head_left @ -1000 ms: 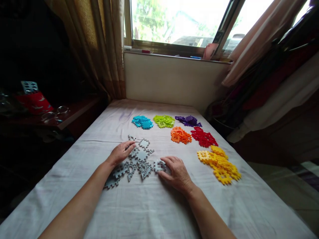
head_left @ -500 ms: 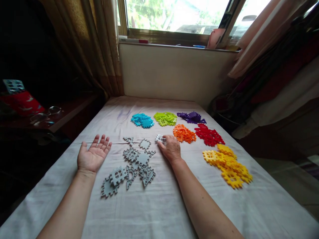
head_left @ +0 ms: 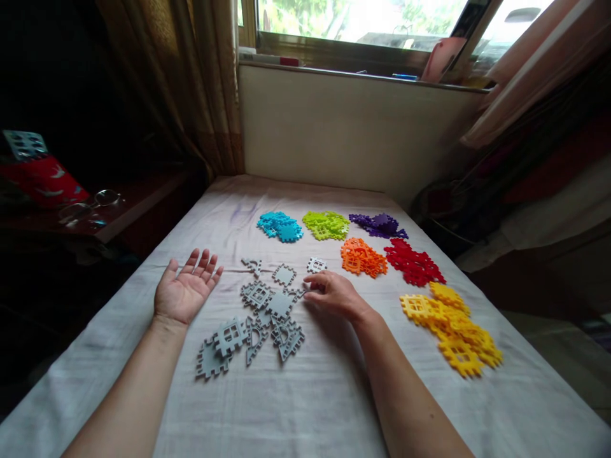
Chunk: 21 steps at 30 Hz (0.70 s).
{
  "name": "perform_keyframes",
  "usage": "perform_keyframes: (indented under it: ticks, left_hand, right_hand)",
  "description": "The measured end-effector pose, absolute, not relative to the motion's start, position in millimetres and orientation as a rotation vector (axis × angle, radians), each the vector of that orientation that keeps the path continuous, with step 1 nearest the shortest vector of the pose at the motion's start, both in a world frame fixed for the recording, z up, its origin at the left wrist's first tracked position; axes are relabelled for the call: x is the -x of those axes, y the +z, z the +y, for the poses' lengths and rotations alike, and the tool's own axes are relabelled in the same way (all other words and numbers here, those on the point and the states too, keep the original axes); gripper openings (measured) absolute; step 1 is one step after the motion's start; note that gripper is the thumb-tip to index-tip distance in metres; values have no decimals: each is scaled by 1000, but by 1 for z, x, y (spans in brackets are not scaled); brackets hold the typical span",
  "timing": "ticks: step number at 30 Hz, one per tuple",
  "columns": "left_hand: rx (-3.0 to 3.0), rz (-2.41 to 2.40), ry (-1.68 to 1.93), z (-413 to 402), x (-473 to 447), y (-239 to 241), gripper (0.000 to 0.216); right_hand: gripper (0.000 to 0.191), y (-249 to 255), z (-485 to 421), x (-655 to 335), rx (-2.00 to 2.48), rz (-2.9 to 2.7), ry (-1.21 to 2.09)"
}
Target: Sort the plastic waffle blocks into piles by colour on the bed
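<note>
My left hand [head_left: 187, 289] rests palm up on the sheet with its fingers spread and nothing in it. My right hand [head_left: 337, 292] hovers at the right side of the grey pieces, thumb and fingers apart, holding nothing. Just beyond its fingers lies a grey window-shaped piece [head_left: 316, 264] flat on the sheet. A grey square piece [head_left: 284, 275] sits to the left of that one. Nearer to me is a loose heap of grey interlocking plastic pieces [head_left: 279, 303], some square, some triangular, with toothed edges. The right fingertips are close to a grey toothed tip of this heap; whether they touch it I cannot tell.
Heaps sorted by colour lie beyond and to the right: blue [head_left: 281, 227], lime green [head_left: 326, 225], purple [head_left: 380, 224], orange [head_left: 363, 257], red [head_left: 414, 262] and yellow [head_left: 456, 327]. A dark side table with eyeglasses [head_left: 93, 205] stands left. A wall and window close off the far end.
My right hand has let go of the grey window-shaped piece, leaving it on the sheet, and has drawn back toward the grey heap. The left hand stays palm up. The camera view has shifted slightly.
</note>
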<state>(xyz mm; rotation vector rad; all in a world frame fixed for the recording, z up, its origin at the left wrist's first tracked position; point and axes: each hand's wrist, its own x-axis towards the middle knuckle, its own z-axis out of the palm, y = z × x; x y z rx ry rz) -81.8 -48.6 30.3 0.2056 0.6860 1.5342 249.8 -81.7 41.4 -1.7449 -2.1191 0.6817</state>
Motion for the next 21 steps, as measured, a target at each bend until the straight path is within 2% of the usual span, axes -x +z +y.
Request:
perform_keyframes:
  ticks: [3, 7, 10, 13, 17, 21]
  left_hand:
    - [-213, 696, 1529, -49, 80, 33, 35]
    - [-223, 727, 1536, -50, 79, 34, 34]
    - [-221, 749, 1535, -50, 79, 35, 33]
    - [-213, 763, 1533, -50, 78, 36, 33]
    - [-193, 765, 1534, -50, 77, 38, 33]
    - [-176, 765, 1537, -50, 78, 38, 33]
  right_hand:
    - [19, 47, -84, -243, 1757, -2225, 600]
    - [10, 55, -84, -254, 1784, -2289, 651]
    - [6, 67, -86, -278, 1906, -2208, 677]
    - [9, 74, -85, -296, 2028, -2030, 522]
    - [18, 56, -77, -289, 2133, -1727, 218]
    - [18, 28, -71, -272, 2158, -1643, 151]
